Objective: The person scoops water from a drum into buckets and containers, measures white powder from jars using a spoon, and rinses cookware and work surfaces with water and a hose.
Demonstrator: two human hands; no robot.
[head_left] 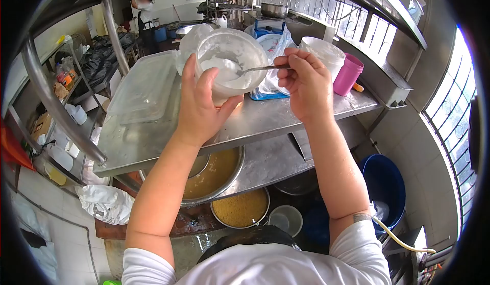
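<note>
My left hand grips a translucent plastic tub from its near left side, thumb and fingers spread around the wall. The tub is tilted, its mouth facing me, and white powder or paste coats the inside. In my right hand a metal spoon is pinched by the handle, and its tip reaches into the tub at the white stuff. Both hands are above the steel table. What the spoon's bowl carries is too small to tell.
Translucent lids lie on the table's left. To the right stand a white bucket and a pink cup. Below are a large pot, a pot of yellow food and a blue barrel. A person stands far back.
</note>
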